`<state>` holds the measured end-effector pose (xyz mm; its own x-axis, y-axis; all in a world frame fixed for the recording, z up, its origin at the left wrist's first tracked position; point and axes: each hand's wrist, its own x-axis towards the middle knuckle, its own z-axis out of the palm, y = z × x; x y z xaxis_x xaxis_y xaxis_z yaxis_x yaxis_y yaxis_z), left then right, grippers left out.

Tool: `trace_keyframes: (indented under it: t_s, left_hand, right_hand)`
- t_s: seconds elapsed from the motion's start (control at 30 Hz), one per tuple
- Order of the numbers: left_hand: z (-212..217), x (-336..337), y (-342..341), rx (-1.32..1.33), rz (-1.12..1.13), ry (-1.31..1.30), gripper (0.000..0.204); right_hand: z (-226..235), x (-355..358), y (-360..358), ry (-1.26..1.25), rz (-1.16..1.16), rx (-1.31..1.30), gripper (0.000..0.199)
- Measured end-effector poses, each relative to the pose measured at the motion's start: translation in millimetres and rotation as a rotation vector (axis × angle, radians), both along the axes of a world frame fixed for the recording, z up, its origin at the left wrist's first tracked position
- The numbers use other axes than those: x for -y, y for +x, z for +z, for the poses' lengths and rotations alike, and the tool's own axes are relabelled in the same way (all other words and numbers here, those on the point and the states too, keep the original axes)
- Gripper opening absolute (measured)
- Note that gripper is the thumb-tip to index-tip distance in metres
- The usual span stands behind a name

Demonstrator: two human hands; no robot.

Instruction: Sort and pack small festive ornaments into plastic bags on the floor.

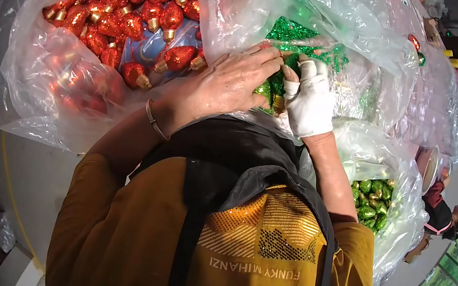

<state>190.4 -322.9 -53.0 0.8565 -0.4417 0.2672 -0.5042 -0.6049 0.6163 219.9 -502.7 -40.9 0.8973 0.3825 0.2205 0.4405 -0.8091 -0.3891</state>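
Observation:
My left hand (pixel 232 80), bare and with a bracelet at the wrist, has its fingers bent and close together beside my right hand. What its fingertips hold is hidden. A white glove with bare fingertips covers my right hand (pixel 312 99), whose fingers close on a dark green glitter ornament (pixel 293 63). Below the fingers, brighter green bulb ornaments (pixel 263 90) with gold caps show partly. Just beyond the hands lies green glittery material (pixel 289 30), partly under clear plastic. Left of my left hand, red glitter bulb ornaments (pixel 117 21) with gold caps fill an opened plastic bag (pixel 18 65).
Clear plastic sheeting (pixel 234 4) spreads between the red and green piles. Light green bulb ornaments (pixel 374 200) lie in another bag near my right forearm. Far right, another person (pixel 443 209) in dark clothing is near the windows (pixel 455 278).

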Motion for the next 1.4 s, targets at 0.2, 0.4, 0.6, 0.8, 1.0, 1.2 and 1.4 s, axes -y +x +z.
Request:
trace_keyframes:
  t_s: [0.2, 0.4, 0.6, 0.8, 1.0, 1.2, 1.4]
  left_hand:
    - [2.0, -0.6, 10.7, -0.021, 0.003, 0.017, 0.057]
    - [0.4, 1.4, 9.1, 0.001, -0.023, 0.048, 0.060]
    - [-2.1, -5.9, 8.1, -0.017, -0.056, 0.039, 0.073]
    - [9.2, 1.4, 4.6, -0.146, -0.007, -0.004, 0.078]
    - [20.2, 5.9, 3.3, -0.272, 0.024, 0.125, 0.076]
    - [17.1, -2.2, 0.9, -0.131, 0.035, 0.055, 0.071]
    - [18.5, 2.7, 13.8, 0.000, -0.072, 0.067, 0.066]
  right_hand:
    - [-3.8, -16.9, 11.9, -0.079, -0.055, 0.109, 0.035]
    - [13.1, 9.3, 15.6, -0.013, 0.093, -0.127, 0.039]
    - [25.0, 4.6, 15.6, 0.026, 0.186, -0.149, 0.046]
    - [27.5, -4.5, -12.6, -0.111, -0.030, -0.090, 0.040]
    - [18.2, -3.9, 0.8, -0.246, -0.035, -0.050, 0.033]
    - [20.0, 0.6, 4.9, -0.153, 0.008, -0.112, 0.034]
    - [31.0, 8.3, 5.3, -0.081, 0.147, -0.270, 0.050]
